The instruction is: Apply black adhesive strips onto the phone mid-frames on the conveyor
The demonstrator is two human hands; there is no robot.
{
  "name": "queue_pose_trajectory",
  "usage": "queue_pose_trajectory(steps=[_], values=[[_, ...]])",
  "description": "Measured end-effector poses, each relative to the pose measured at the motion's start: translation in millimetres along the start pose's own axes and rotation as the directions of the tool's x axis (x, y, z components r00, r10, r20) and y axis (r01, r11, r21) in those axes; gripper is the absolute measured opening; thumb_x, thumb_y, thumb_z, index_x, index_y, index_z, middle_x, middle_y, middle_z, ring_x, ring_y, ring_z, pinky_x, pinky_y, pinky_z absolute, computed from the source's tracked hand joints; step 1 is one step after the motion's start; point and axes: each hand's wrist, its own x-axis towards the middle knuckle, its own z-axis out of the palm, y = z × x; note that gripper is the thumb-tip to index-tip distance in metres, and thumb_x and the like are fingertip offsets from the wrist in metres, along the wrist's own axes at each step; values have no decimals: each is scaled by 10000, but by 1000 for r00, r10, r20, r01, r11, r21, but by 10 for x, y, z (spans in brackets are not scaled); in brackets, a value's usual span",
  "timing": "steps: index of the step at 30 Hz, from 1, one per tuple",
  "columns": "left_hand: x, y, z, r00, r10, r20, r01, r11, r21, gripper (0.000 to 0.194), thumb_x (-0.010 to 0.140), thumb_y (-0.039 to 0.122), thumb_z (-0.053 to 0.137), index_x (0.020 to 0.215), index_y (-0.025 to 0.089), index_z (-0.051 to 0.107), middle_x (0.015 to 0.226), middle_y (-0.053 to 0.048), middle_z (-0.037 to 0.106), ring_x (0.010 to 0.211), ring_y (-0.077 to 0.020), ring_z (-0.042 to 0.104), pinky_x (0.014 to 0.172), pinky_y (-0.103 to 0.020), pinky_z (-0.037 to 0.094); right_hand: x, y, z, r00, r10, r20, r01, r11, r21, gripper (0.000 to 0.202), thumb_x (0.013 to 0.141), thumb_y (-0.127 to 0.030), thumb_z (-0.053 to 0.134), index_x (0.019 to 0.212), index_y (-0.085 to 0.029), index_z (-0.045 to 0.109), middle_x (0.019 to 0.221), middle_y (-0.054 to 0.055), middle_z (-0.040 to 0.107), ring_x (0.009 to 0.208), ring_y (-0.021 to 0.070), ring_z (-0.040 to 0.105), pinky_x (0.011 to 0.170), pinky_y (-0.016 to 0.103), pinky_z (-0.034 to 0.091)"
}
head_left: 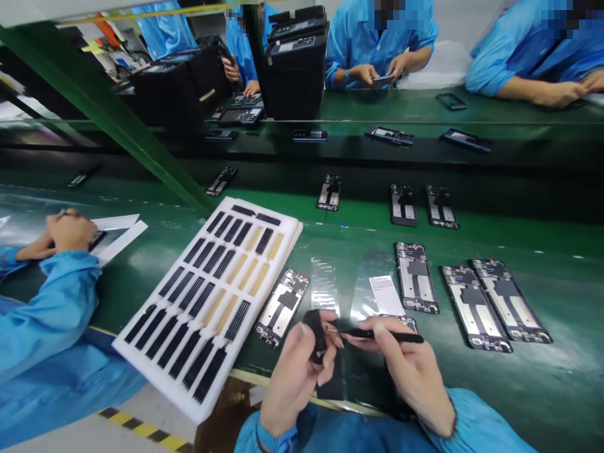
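Observation:
My left hand (297,371) is closed round a small black part (317,333), held up just above the bench's front edge. Black tweezers (387,334) lie in the pinch of my right hand (413,371), their tip pointing left and meeting or nearly meeting the black part. Left of my hands lies an open phone body (284,306), beside a white foam tray (165,384) with rows of black strips. A clear film with a white label sheet (385,294) is beyond my right hand, which partly covers another phone body.
Several open phone bodies (474,308) lie to the right, and more (329,192) stand in a row on the green belt. A person's hands (70,229) work at the left. Across the line, people in blue handle phones near black bins (295,75). A green post slants at the left.

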Motion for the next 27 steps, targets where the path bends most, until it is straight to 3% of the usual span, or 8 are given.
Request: queue_pose_trajectory(steps=[2,5,11,21,27], values=[[-9,23,123,995,-46,85,62,978,-200,565,947,626,486,1183,132,627,787,-38,576,560,-85,449,409,-166,310,-42,-4,-22,1000,21,0,-21,998,53,323,903,-507,669,914,-200,770,987,94,768,874,253,772,802,364,657],[-21,37,241,993,-34,114,65,957,-283,450,978,515,515,1159,121,636,755,-16,533,558,-77,426,410,-164,295,-40,27,-65,1000,27,13,-28,994,102,326,903,-505,673,945,-194,762,986,99,774,917,280,772,841,396,652],[-67,33,340,989,0,151,38,967,-250,306,994,409,523,1070,131,626,719,3,513,556,-73,426,409,-155,291,-67,19,-115,999,-2,34,-2,995,103,290,924,-481,656,957,-214,763,943,93,785,873,272,779,835,390,652],[-111,1,408,998,10,68,1,988,-154,385,974,485,536,1082,124,613,706,-7,531,571,-85,441,424,-162,306,-118,70,-150,982,-188,0,185,966,-181,289,975,-442,585,968,-236,786,1009,91,767,932,241,737,837,345,619],[-101,-21,416,998,31,50,-24,992,-124,381,963,489,557,1070,130,628,721,-8,542,562,-77,444,421,-162,300,-116,56,-148,963,-270,2,261,928,-264,277,994,-393,559,984,-240,789,999,73,777,925,219,732,809,297,605]])
